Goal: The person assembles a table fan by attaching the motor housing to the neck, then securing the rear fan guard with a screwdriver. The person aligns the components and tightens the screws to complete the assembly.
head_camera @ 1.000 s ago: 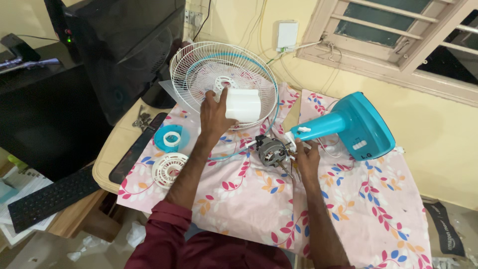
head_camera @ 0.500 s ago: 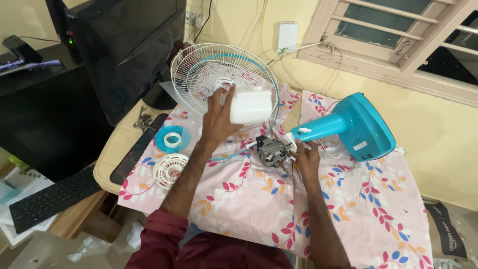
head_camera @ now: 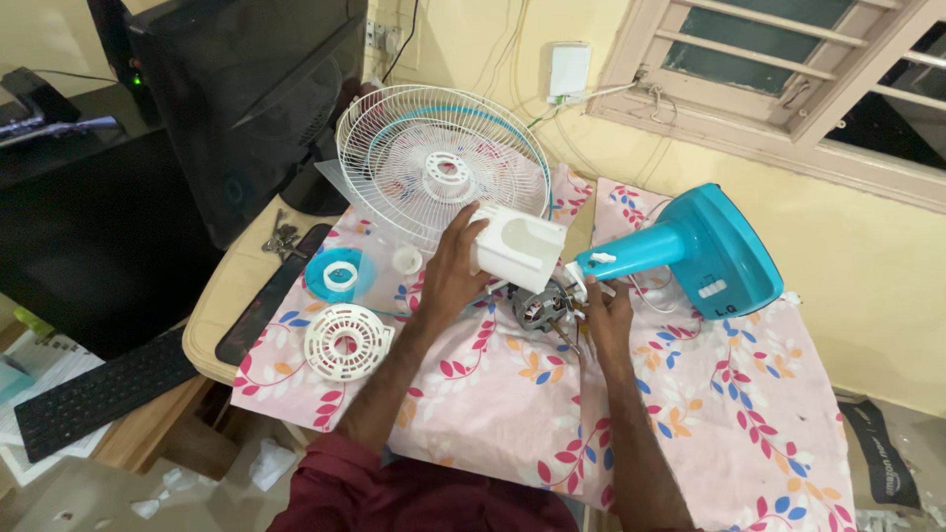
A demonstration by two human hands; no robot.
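From the head camera, the left hand (head_camera: 455, 264) has its grip clamped on a white plastic motor cover (head_camera: 519, 248), held tilted with its open side showing, just above the grey fan motor (head_camera: 538, 305). The right hand (head_camera: 608, 313) rests at the motor's right side by the neck of the teal fan base (head_camera: 705, 254); its fingers seem curled around something there, but what they close on is hidden. All of this lies on a floral cloth (head_camera: 493, 394) covering the worktop. Behind the cover leans a white wire fan guard (head_camera: 434, 158). To the left lie a white round vented cap (head_camera: 345, 341) and a blue ring piece (head_camera: 338, 274), well apart from both hands. A black keyboard (head_camera: 94, 394) sits lower left.
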